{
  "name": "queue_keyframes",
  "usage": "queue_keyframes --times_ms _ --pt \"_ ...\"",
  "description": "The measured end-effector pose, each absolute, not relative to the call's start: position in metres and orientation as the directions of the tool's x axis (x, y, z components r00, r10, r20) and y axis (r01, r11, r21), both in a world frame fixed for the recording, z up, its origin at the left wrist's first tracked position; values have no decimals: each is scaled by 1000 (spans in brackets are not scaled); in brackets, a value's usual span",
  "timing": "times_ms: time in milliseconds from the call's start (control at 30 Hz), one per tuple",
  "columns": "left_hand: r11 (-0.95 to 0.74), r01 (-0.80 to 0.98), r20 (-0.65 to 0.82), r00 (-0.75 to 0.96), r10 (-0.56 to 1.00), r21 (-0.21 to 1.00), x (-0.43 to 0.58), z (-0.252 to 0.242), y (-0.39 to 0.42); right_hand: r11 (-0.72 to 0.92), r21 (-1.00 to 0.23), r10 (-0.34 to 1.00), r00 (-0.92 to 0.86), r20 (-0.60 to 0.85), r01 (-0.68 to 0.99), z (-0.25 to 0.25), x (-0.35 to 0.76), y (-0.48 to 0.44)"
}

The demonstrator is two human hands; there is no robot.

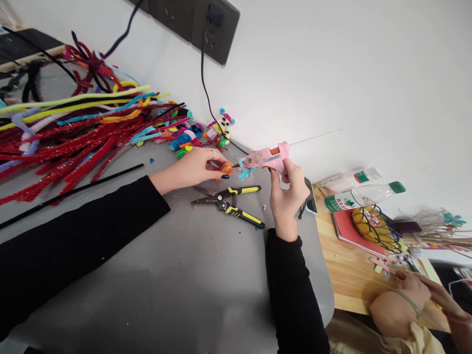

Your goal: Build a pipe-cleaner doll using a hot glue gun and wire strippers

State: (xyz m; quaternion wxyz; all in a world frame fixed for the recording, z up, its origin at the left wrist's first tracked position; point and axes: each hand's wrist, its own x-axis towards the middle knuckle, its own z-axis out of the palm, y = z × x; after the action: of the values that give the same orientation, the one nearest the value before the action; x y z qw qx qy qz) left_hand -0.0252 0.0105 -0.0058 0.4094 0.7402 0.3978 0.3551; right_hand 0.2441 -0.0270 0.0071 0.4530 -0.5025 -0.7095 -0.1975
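My right hand (287, 199) is wrapped round the handle of a pink glue gun (258, 158), with a clear glue stick (317, 135) jutting from its back end. The nozzle points left and meets a small orange fuzzy piece (226, 168). Pinching that piece is my left hand (197, 168), a ring on one finger. Whether the nozzle touches it or only comes close, I cannot tell. Light blue pipe cleaner bits (246, 172) show beneath the gun's front. Just below the hands, black and yellow pliers (230, 202) lie spread on the grey table mat (177, 285).
A pile of pipe cleaners (92, 128) covers the left. Small pipe cleaner figures (221, 125) stand by the wall. A black cord hangs from the power socket (214, 29). At right are plastic bottles (365, 194), a wire basket (374, 226) and another person's hands (409, 290).
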Motion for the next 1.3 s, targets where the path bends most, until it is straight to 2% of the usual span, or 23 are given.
queue_keyframes --times_ms 667,900,1300 --pt "-350 306 198 433 879 885 -25 -7 11 410 -174 532 -80 843 895 6 240 -28" --pt "-354 309 205 426 881 882 -24 -5 11 360 -145 532 -75 844 922 5 239 -27" --pt "-340 300 191 431 882 891 -25 -8 12 407 -174 538 -81 839 897 8 244 -28"
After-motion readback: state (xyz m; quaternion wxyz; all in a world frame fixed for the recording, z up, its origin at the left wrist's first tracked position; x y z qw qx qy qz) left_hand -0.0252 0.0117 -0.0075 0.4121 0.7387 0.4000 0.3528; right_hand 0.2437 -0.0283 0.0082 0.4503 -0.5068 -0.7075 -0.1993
